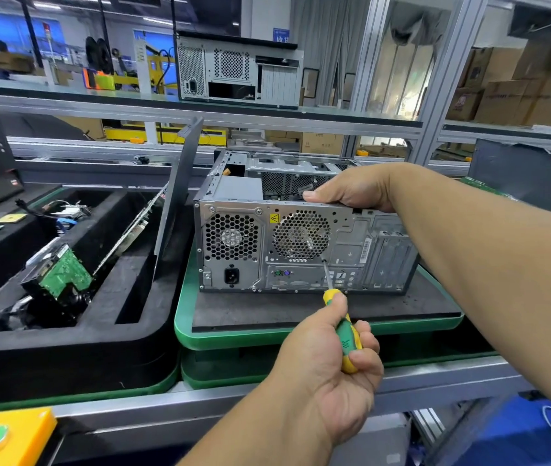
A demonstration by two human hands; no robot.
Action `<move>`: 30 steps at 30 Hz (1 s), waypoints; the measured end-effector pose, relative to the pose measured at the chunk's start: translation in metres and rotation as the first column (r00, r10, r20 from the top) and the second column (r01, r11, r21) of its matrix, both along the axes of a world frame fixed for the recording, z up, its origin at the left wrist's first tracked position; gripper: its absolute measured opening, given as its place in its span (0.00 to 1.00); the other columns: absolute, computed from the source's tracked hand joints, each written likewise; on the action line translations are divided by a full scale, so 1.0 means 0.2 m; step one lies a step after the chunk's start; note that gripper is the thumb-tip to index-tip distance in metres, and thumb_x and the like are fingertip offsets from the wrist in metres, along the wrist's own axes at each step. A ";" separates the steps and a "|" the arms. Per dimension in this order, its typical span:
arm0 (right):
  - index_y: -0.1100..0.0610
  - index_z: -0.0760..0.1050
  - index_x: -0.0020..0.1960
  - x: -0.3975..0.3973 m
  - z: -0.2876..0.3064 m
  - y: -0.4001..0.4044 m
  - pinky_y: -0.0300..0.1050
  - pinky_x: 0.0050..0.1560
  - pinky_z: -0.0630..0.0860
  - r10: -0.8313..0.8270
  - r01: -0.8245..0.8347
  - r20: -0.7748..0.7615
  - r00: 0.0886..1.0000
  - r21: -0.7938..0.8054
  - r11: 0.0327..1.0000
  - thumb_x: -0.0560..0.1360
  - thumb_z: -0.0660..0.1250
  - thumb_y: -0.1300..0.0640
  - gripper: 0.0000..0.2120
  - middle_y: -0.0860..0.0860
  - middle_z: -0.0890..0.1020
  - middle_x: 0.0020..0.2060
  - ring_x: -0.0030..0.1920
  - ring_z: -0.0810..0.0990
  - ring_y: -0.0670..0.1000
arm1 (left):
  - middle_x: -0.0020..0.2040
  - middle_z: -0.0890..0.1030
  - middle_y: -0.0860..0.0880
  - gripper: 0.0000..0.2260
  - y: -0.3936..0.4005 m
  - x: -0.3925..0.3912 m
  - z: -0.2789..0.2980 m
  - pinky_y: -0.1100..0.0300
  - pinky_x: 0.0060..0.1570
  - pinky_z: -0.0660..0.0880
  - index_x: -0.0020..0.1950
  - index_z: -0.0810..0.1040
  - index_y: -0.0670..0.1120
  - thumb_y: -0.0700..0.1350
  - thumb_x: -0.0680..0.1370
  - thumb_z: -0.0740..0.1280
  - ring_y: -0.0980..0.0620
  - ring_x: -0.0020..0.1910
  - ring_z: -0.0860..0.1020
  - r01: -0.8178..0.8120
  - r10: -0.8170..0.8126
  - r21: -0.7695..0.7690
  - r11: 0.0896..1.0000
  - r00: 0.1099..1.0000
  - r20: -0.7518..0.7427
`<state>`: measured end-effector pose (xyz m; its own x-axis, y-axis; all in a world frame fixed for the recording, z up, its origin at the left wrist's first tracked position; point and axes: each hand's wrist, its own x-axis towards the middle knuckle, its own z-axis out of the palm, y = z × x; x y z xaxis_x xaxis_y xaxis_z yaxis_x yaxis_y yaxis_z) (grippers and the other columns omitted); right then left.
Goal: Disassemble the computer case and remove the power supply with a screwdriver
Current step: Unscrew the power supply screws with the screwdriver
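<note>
Two bare hands work at the computer case (301, 243), which lies mid-frame on a dark mat over a green tray (186, 317), its rear panel facing the camera. At lower centre, one hand (331, 368) is curled round the yellow-green screwdriver (343, 331), tip against the round fan grille. Coming in from the right edge, the other hand (351, 190) grips the case's top edge. At left centre, the power supply (230, 243) sits in the case.

computer case (301, 243) on pad (301, 311), foam tray (65, 348) left, second case (239, 70) on shelf behind
</note>
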<state>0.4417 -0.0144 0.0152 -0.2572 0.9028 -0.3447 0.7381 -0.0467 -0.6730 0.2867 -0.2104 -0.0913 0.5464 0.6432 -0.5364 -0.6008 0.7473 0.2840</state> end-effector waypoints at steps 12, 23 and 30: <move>0.53 0.77 0.71 0.00 0.00 0.01 0.42 0.60 0.79 0.019 -0.022 0.037 0.999 0.081 0.996 0.69 0.69 0.33 0.36 0.45 0.79 0.67 0.60 0.83 0.43 | 0.34 0.76 0.43 0.19 0.02 0.00 -0.04 0.68 0.16 0.62 0.50 0.78 0.40 0.56 0.84 0.63 0.51 0.27 0.71 -0.012 0.013 -0.028 1.000 1.000 0.024; 0.55 0.73 0.75 -0.02 0.01 -0.02 0.42 0.68 0.74 0.016 -0.019 0.025 1.000 0.106 0.994 0.74 0.67 0.36 0.35 0.50 0.73 0.75 0.66 0.77 0.45 | 0.36 0.81 0.43 0.20 0.02 -0.01 -0.02 0.68 0.17 0.64 0.52 0.79 0.40 0.55 0.86 0.59 0.50 0.26 0.74 -0.001 0.001 -0.005 1.000 0.999 -0.035; 0.57 0.76 0.72 -0.02 0.01 -0.03 0.34 0.43 0.81 -0.003 0.004 -0.016 1.000 0.037 0.999 0.83 0.63 0.42 0.25 0.48 0.83 0.60 0.45 0.85 0.38 | 0.36 0.74 0.45 0.18 0.01 -0.01 0.01 0.68 0.16 0.61 0.49 0.75 0.41 0.57 0.79 0.71 0.52 0.27 0.70 0.007 -0.007 0.012 1.000 1.000 -0.027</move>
